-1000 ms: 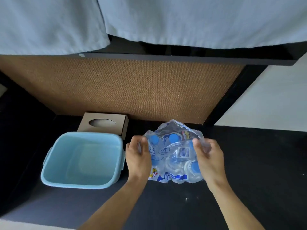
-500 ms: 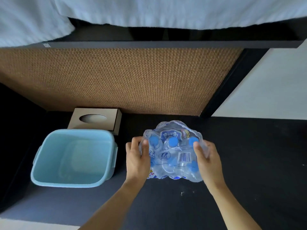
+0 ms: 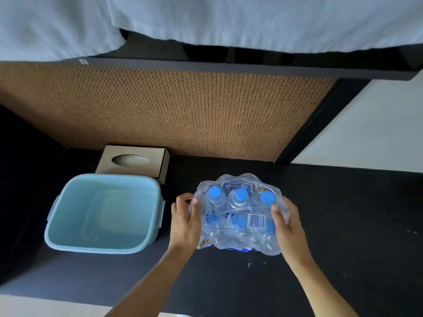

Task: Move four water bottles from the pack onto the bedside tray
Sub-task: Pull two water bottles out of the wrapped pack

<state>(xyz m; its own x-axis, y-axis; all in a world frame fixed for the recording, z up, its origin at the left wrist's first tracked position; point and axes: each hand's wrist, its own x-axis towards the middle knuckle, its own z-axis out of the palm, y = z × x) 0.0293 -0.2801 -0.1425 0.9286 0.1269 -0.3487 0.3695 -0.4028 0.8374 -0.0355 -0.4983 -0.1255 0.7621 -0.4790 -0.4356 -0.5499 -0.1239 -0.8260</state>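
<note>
Shrink-wrapped clear plastic pack of blue-capped water bottles sits on the black desk, our left hand and right hand gripping its sides. We should tear the film near the caps, steadying the pack, beside the empty pale-blue plastic tray.

Two bare forearms reached forward from the lower edge, left hand curled with thumb on top and fingers wrapped behind, right hand mirrored opposite, thumb forward, palms facing each other, both pressed against the pack between them
</note>
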